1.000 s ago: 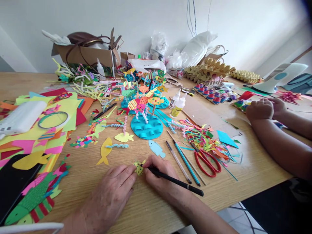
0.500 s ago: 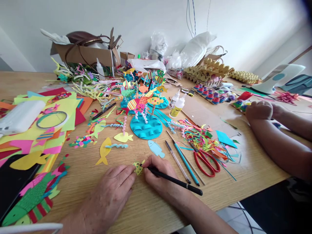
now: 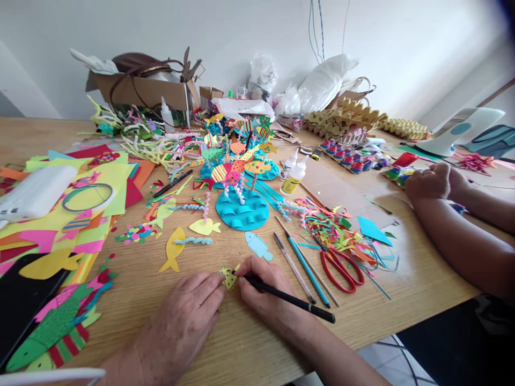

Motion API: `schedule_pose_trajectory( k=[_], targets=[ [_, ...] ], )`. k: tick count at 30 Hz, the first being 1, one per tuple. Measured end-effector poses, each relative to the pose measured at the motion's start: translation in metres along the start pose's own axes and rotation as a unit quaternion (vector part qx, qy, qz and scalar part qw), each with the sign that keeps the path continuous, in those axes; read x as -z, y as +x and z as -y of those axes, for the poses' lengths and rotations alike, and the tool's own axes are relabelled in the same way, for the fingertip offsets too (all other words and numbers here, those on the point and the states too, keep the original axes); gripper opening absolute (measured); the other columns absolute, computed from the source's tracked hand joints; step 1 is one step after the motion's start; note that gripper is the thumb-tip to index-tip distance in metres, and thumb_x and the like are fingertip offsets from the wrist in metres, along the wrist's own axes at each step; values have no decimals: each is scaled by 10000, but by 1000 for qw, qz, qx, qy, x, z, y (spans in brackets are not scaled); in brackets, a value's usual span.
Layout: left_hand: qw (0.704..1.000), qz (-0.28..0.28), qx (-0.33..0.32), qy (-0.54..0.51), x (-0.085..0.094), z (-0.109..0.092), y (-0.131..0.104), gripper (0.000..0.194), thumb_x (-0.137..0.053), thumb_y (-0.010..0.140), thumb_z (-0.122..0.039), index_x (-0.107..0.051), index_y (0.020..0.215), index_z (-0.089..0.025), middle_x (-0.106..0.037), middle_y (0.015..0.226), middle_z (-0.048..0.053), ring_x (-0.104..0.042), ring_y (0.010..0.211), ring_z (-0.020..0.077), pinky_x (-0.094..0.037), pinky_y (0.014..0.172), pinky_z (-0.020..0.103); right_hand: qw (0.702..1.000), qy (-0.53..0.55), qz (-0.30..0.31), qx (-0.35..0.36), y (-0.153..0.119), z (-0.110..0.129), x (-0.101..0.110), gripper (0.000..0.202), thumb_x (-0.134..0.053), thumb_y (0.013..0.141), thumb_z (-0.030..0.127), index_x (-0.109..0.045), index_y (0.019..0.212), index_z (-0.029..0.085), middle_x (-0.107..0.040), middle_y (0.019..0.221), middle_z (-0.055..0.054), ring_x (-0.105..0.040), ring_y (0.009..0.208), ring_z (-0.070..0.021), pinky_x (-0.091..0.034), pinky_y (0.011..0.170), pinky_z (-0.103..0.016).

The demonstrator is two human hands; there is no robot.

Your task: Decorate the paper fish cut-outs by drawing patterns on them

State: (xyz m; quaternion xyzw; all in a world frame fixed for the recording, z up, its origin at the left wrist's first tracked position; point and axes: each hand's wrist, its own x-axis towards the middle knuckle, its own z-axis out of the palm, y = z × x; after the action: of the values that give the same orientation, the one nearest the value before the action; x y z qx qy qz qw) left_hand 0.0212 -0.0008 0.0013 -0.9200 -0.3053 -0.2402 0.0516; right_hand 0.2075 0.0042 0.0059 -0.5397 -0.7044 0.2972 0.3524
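A small yellow paper fish with green spots (image 3: pixel 229 279) lies on the table between my hands. The fingertips of my left hand (image 3: pixel 189 305) rest on its left edge, the fingers stretched out flat. My right hand (image 3: pixel 261 281) is closed round a black pen (image 3: pixel 298 301), its tip down at the fish. Part of the fish is hidden by my fingers. Just beyond lie a light blue paper fish (image 3: pixel 258 245) and a yellow fish (image 3: pixel 174 249) with a blue twisted strip (image 3: pixel 195 241). A pale yellow fish (image 3: pixel 205 226) has a pink twisted strip on it.
Right of my hand lie a blue pen (image 3: pixel 309 271), red-handled scissors (image 3: pixel 341 271) and paper scraps (image 3: pixel 332 228). A blue base (image 3: pixel 241 212) holding paper fish stands ahead, near glue bottles (image 3: pixel 293 177). Coloured paper (image 3: pixel 115 177) is at left. Another person's hands (image 3: pixel 428 182) are at right.
The view has shifted very slightly. Both my hands keep their places at the small fish, and the pen tip has barely moved. The other person's hands shift a little.
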Motion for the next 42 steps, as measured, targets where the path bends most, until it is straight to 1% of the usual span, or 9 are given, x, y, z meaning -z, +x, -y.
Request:
schedule_pose_trajectory(
  k=[4, 9, 14, 18, 23, 26, 30, 37, 42],
  targets=[
    [1000, -9, -2, 7, 1, 0, 1, 317, -316, 898, -76, -620, 960, -136, -692, 986, 76, -638, 868, 206, -558, 724, 350, 1000, 12, 12, -2, 0, 1, 1, 121, -489, 676, 77, -538, 687, 187, -546, 575, 39, -480, 525, -91, -360, 520, -199],
    [1000, 0, 0, 0, 0, 1, -1, 305, -333, 897, -87, -619, 981, -151, -684, 1017, 66, -627, 898, 193, -552, 756, 339, 996, 69, 13, -58, -2, 5, 10, 118, -463, 701, 86, -526, 717, 185, -508, 575, 47, -442, 511, -83, -320, 469, -185],
    [1000, -7, 4, 5, -1, 1, -2, 301, -342, 902, -94, -622, 982, -168, -683, 1002, 52, -619, 904, 184, -537, 780, 323, 994, 77, 30, -78, -5, 6, 14, 138, -455, 712, 86, -543, 750, 186, -530, 606, 40, -467, 551, -92, -348, 499, -192],
    [1000, -4, 2, -5, 0, 1, -1, 296, -347, 898, -89, -617, 997, -157, -675, 1016, 60, -615, 922, 194, -534, 785, 332, 995, 70, 21, -64, -5, 6, 12, 122, -476, 696, 86, -539, 719, 188, -541, 607, 39, -486, 553, -93, -358, 504, -192],
    [1000, 9, 10, -14, 1, 0, -2, 312, -352, 880, -76, -614, 1021, -169, -665, 1038, 58, -602, 953, 192, -528, 815, 332, 997, 49, 23, -50, -4, 1, 7, 98, -489, 708, 106, -550, 721, 182, -547, 600, 33, -468, 534, -90, -345, 497, -197],
    [1000, 6, 13, -15, 1, -1, -2, 308, -353, 882, -72, -606, 1035, -158, -661, 1033, 62, -598, 952, 195, -528, 814, 333, 999, 28, 21, -39, -3, -1, 5, 109, -484, 698, 97, -541, 729, 184, -553, 616, 25, -479, 556, -98, -349, 512, -204],
    [1000, 0, 9, -12, 1, -2, -2, 301, -345, 895, -75, -591, 1053, -143, -662, 1026, 60, -598, 933, 194, -526, 804, 327, 999, 19, 21, -42, -3, 0, 4, 106, -488, 697, 99, -530, 736, 189, -548, 606, 28, -471, 532, -95, -346, 500, -203],
    [999, 7, 25, -22, -4, -3, -7, 306, -313, 918, -90, -595, 1018, -153, -640, 1071, 68, -563, 996, 209, -495, 844, 354, 1000, 6, 6, -23, -3, 0, 2, 115, -486, 681, 86, -536, 715, 183, -552, 590, 25, -479, 522, -94, -353, 499, -200],
    [999, -3, 28, -22, -4, -4, -6, 315, -309, 919, -91, -606, 1002, -154, -643, 1066, 69, -566, 988, 206, -492, 840, 356, 1000, 7, 6, -19, -2, 0, 2, 118, -486, 681, 79, -530, 710, 185, -561, 598, 24, -490, 529, -94, -363, 504, -198]
  ],
)
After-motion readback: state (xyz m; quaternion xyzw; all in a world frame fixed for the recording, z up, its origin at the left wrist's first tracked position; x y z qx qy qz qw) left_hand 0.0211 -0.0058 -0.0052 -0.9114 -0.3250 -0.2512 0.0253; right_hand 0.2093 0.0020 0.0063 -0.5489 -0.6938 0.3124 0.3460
